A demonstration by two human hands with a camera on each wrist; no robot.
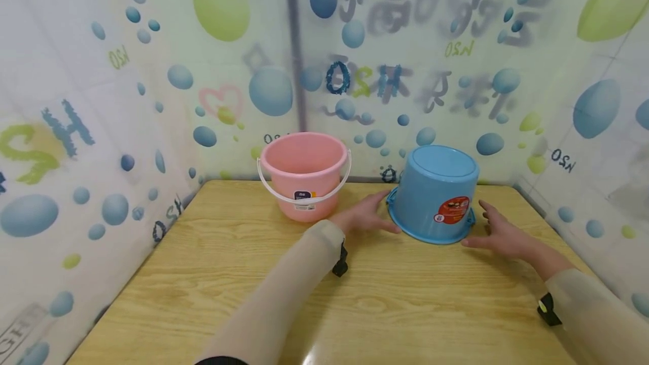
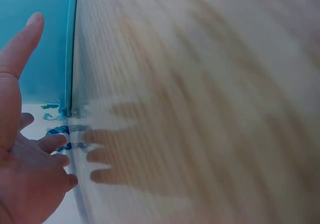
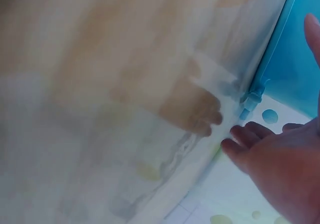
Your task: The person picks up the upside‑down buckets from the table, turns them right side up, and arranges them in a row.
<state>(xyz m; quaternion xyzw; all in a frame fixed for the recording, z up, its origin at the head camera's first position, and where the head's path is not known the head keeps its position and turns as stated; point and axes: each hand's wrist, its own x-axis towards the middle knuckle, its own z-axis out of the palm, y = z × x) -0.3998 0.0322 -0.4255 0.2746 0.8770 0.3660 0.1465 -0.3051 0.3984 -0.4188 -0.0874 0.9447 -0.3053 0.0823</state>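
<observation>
A blue bucket (image 1: 426,201) stands upside down on the wooden table, its base facing up and a red label on its side. My left hand (image 1: 366,216) is at the bucket's left, thumb and fingers spread; the left wrist view shows the hand (image 2: 30,179) beside the blue wall with nothing in its grasp. On the other side my right hand (image 1: 502,236) is held with fingers extended, close to the rim. In the right wrist view that hand (image 3: 285,159) is near the bucket's handle joint (image 3: 251,101). Whether either hand touches the bucket I cannot tell.
A pink bucket (image 1: 304,185) stands upright left of the blue one, its white handle (image 1: 284,198) hanging at the front. The wooden table (image 1: 213,275) ends against patterned curtain-like walls (image 1: 223,72) at the back and both sides.
</observation>
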